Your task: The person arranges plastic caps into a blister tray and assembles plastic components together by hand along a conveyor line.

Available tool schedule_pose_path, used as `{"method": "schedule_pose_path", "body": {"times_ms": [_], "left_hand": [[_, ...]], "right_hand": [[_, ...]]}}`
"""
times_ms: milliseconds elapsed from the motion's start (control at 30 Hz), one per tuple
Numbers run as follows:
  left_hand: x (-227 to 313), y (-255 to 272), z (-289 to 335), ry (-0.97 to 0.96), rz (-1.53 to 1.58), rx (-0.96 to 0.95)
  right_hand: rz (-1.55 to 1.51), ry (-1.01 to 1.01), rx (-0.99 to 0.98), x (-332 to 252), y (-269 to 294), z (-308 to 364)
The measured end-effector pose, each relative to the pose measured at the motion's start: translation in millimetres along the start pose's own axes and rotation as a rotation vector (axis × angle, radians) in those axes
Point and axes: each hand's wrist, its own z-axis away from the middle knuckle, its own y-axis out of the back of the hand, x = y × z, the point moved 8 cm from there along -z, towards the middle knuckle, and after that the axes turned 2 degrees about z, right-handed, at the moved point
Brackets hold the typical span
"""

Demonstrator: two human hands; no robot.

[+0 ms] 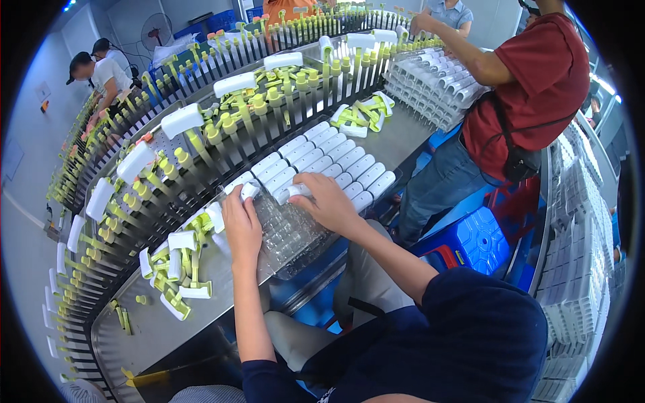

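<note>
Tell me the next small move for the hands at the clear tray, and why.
Probably press the white piece under the right hand down into the clear plastic tray. The rows of white pieces fill the far part, the near pockets look bare, and the left hand also holds a white piece at the fill line.

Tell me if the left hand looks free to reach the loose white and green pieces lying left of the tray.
Probably yes: the left hand rests beside the pieces, nothing between.
</note>
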Motion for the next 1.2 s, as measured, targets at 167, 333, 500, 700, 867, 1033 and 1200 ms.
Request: {"method": "schedule_pose_path", "body": {"times_ms": [167, 333, 500, 700, 867, 1033, 1200], "left_hand": [[5.7, 7.1, -0.8, -0.022, 0.006, 0.060], [7.3, 13.2, 2.4, -0.010, 0.002, 0.113], [6.6, 2.5, 0.7, 0.051, -0.064, -0.064], [9.9, 3.6, -0.2, 0.025, -0.034, -0.040], [6.5, 11.6, 1.8, 0.007, 0.009, 0.072], [-0.6, 13.4, 2.0, 0.141, 0.032, 0.079], [-7.7, 11.9, 4.2, 0.213, 0.023, 0.042]], "right_hand": [[0.010, -0.009, -0.049, -0.8, -2.7, -0.6], [0.110, 0.066, -0.057, -5.8, -5.2, 2.0], [0.122, 0.049, -0.074, -1.6, -8.1, 3.6], [0.138, 0.056, -0.069, -1.7, -9.3, 4.5], [0.131, 0.062, -0.078, -4.2, -10.1, 3.2], [0.134, 0.071, -0.074, -3.4, -8.7, 2.8], [0.132, 0.069, -0.067, -4.0, -8.5, 2.2]]}}
